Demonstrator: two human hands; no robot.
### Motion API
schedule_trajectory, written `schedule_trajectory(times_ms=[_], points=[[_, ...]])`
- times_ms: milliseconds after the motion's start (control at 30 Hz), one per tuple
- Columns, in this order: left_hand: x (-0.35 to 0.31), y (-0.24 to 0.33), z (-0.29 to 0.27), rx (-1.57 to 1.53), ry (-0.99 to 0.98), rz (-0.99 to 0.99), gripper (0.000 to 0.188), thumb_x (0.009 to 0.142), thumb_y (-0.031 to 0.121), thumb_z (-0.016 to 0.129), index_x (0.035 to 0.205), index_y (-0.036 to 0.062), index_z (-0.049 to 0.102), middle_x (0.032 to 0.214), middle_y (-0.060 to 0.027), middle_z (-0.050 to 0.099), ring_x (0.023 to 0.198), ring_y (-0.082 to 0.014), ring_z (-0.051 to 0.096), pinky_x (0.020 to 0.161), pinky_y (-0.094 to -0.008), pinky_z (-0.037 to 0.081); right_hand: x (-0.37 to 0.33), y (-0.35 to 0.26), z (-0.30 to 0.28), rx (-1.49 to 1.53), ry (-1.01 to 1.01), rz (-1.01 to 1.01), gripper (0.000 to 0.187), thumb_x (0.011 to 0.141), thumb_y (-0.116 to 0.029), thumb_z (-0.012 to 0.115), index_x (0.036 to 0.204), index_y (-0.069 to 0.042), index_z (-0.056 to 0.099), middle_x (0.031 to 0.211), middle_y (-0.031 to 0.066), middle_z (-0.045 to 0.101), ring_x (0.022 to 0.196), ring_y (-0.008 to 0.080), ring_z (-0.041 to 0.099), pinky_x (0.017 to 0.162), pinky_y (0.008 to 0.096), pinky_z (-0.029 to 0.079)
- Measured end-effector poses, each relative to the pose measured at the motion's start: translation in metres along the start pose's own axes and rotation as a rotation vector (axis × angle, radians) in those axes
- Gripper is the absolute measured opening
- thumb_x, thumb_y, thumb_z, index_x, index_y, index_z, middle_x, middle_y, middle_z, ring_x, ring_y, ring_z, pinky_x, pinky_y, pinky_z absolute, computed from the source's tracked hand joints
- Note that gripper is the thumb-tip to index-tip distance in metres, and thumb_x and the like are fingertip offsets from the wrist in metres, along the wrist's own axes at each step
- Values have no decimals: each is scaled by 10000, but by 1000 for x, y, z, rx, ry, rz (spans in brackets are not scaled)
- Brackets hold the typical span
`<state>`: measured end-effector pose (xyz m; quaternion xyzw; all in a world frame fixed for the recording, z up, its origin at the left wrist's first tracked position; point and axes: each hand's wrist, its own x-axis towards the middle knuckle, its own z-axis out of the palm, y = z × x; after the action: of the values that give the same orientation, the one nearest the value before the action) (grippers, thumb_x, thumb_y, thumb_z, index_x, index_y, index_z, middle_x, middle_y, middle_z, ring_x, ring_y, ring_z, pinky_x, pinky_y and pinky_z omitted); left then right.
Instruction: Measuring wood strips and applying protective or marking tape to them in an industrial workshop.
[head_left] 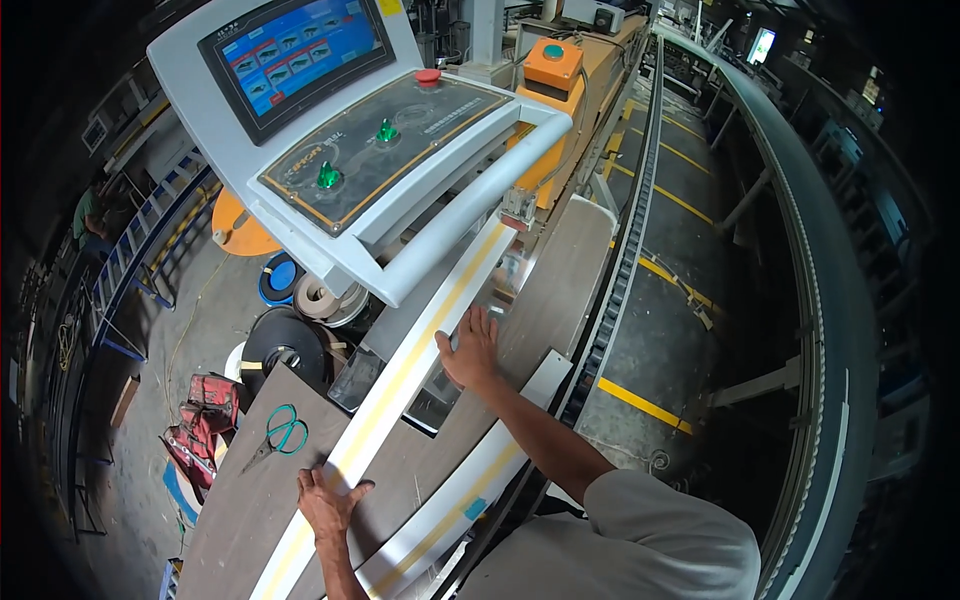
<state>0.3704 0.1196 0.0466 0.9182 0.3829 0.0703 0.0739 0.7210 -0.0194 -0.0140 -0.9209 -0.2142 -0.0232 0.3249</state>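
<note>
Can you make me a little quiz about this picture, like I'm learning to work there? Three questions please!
1. True or false: the scissors are in the person's left hand.
2. How many green knobs are on the control panel?
3. What colour runs along the middle of the white strip under the left hand? A) red, B) blue, C) yellow.

Key:
1. False: they lie on the brown board.
2. Two.
3. C, yellow.

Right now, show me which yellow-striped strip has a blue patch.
The right strip, nearest the shirt; the left one, under the left hand, has none.
</note>
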Motion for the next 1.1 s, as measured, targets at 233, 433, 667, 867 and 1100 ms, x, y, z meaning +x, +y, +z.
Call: schedule_trajectory(times_ms=[233, 433, 667, 867, 1100], points=[[7, 25, 2, -77, 11, -90, 1046, 485, 602, 926, 1220, -34, 540, 1127, -222, 603, 1024, -429, 630, 849, -500, 553, 15, 14, -1, 19, 39, -34, 827, 964, -483, 562, 1470, 148, 388, 1578, 314, 344, 1516, 415, 262, 1254, 531, 122], [-28, -21, -11, -143, -2, 28, 1013, 621, 476, 929, 1374, -37, 487, 1236, -234, 591, 1165, -438, 569, 997, -497, 478, 24, 34, 8, -41, 42, -112, 832, 970, -511, 560, 1466, 138, 405, 1554, 344, 361, 1489, 455, 288, 1236, 553, 163], [-138, -154, -50, -40, -66, -272, 1037, 689, 581, 853, 1416, -45, 462, 1344, -256, 537, 1245, -449, 514, 1057, -521, 433, 35, 44, -4, -62, 28, -296, 609, 974, -410, 618, 1364, 49, 526, 1467, 263, 480, 1339, 467, 448, 1128, 533, 332], [-159, -187, -45, -52, -5, -232, 1046, 756, 697, 743, 1417, -59, 450, 1321, -286, 516, 1217, -473, 507, 1053, -533, 414, 38, 38, -9, -83, 72, -299, 561, 972, -383, 632, 1372, 0, 543, 1403, 226, 521, 1283, 440, 487, 1093, 512, 348], [-138, -161, -33, 29, -12, -149, 1006, 819, 702, 686, 1424, -65, 446, 1316, -294, 506, 1221, -484, 487, 1052, -550, 399, 68, 58, -12, -84, 165, -295, 469, 951, -357, 664, 1231, 14, 603, 1259, 208, 579, 1181, 435, 543, 1048, 505, 387]])
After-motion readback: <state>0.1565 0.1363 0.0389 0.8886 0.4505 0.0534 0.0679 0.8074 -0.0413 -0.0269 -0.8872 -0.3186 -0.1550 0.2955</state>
